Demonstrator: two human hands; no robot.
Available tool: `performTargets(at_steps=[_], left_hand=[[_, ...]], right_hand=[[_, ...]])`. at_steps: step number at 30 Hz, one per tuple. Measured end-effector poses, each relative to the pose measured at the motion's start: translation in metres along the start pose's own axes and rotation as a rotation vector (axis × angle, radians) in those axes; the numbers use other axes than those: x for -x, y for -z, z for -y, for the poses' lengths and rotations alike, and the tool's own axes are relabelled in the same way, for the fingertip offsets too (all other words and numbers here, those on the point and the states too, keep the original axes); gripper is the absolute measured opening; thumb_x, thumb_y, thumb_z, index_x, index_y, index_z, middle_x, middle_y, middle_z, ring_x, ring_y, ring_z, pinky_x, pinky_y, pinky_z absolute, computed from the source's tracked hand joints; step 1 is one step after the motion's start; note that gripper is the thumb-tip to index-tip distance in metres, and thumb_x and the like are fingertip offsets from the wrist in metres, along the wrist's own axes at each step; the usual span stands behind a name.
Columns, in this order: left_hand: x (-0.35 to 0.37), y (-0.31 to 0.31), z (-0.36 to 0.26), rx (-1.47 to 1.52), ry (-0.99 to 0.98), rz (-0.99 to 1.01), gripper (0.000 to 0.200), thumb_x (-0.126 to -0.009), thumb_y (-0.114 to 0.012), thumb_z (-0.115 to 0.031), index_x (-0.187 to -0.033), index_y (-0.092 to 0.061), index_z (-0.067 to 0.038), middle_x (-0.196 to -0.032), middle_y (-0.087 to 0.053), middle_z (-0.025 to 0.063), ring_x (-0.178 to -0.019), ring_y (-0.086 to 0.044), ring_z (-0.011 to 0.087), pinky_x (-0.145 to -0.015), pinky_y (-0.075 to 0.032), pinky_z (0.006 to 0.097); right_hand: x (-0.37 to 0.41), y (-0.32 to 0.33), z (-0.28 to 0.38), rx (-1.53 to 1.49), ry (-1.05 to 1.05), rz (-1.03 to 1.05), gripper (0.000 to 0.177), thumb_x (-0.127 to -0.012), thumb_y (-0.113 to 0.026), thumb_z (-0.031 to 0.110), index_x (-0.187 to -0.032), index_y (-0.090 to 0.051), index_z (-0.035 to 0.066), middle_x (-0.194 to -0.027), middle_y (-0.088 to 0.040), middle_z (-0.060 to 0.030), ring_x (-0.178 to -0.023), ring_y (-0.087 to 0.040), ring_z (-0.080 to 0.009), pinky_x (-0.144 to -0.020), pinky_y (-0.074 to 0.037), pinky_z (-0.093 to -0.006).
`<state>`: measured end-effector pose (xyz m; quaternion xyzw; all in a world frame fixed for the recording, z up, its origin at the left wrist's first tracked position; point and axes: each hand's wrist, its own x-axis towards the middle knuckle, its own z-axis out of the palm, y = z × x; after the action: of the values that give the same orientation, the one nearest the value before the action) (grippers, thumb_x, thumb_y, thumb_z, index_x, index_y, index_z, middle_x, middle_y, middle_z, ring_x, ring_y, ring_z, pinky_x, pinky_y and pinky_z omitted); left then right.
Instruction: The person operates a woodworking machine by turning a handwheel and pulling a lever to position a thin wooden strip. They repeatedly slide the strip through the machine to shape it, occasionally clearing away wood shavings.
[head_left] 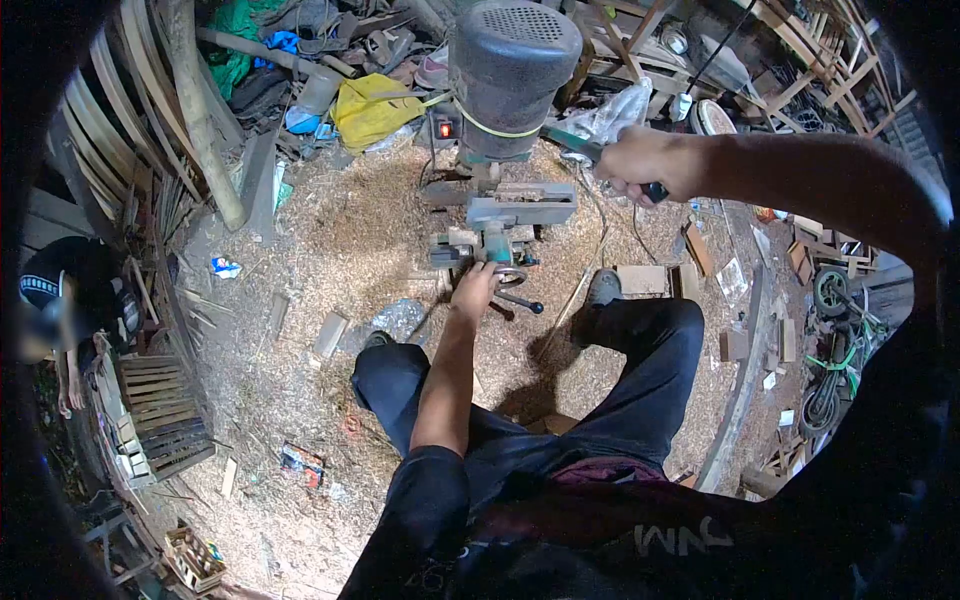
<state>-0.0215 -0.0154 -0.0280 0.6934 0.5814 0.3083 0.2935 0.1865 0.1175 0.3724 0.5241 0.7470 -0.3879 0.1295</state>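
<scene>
A drill-press-like machine with a dark motor housing (515, 70) stands in front of me. My right hand (650, 165) is closed around its long lever (580, 145), to the right of the motor. Below the motor, a grey rectangular block (522, 205) sits in the machine's clamp area. My left hand (474, 290) is at the front of the machine, its fingers closed at the left side of a metal handwheel (511, 277); the fingertips are partly hidden. A crank with a black knob (537, 307) sticks out to the right of that wheel.
Wood shavings (300, 400) cover the floor. A red-lit switch (445, 129) and a yellow bag (372, 108) are left of the motor. Wood offcuts (735, 345) and a small green bike (835, 350) lie right. Another person (75, 290) is at far left, by a slatted crate (160, 405).
</scene>
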Motion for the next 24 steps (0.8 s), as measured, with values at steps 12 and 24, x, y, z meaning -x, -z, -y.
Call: performTargets(at_steps=[12,24], left_hand=[[-0.015,-0.004,0.021,-0.209,-0.047,0.199,0.028,-0.095,-0.053,-0.029,-0.108,-0.056,-0.005,-0.099,-0.063,0.0208,-0.088,-0.064,0.0407,-0.075,-0.053,0.0501],[-0.036,-0.012,0.015,0.041,0.300,0.258,0.032,-0.092,-0.055,-0.019,-0.116,-0.054,0.002,-0.121,-0.057,0.0262,-0.112,-0.056,0.0424,-0.095,-0.046,0.0486]], right_hand=[[0.035,-0.095,0.035,-0.343,-0.440,-0.281,0.035,-0.091,-0.053,0.024,-0.093,-0.056,-0.011,-0.072,-0.065,-0.0180,-0.053,-0.066,-0.0255,-0.050,-0.052,-0.0404],[-0.011,-0.208,-0.040,-0.090,-0.159,-0.703,0.024,-0.094,-0.056,0.023,-0.099,-0.044,0.002,-0.066,-0.057,-0.0172,-0.054,-0.061,-0.0318,-0.049,-0.047,-0.0461]])
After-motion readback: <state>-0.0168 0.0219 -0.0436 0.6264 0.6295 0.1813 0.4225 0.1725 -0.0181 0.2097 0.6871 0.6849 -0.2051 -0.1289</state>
